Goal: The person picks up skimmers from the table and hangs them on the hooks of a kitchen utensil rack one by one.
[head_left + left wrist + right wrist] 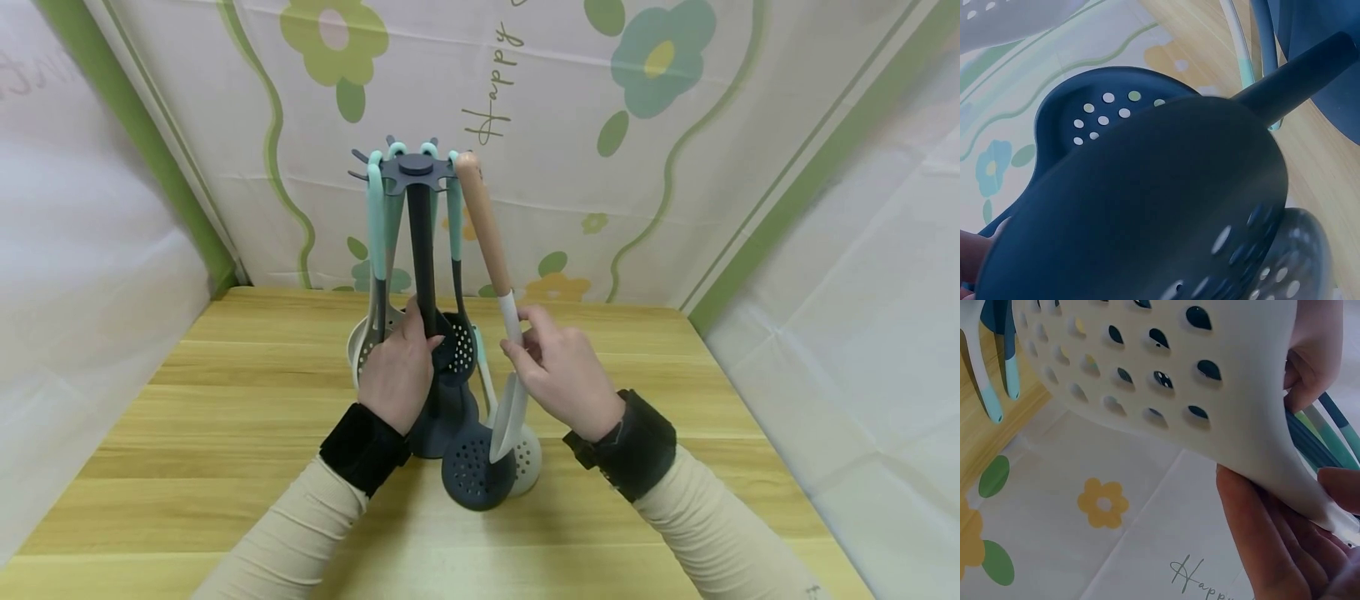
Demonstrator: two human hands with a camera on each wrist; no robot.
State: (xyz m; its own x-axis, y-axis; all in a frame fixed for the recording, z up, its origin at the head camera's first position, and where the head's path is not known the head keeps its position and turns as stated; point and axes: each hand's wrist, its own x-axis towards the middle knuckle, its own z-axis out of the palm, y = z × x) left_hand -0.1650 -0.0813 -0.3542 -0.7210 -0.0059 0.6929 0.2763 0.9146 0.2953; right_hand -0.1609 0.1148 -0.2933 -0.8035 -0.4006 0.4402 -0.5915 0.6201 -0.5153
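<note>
My left hand grips the dark pole of an upright utensil stand; in the left wrist view only fingertips show. Mint-handled utensils hang from the stand's notched top. To the right, my right hand pinches the white neck of a skimmer between thumb and fingers. Its wood-coloured handle points up, the end beside the stand's top; I cannot tell whether they touch. Up close in the right wrist view, its white head has drop-shaped holes.
A dark skimmer and a pale one lie on the wooden table before the stand's round base. Hanging perforated heads crowd my left hand. A flowered cloth closes off the back, with pale side walls.
</note>
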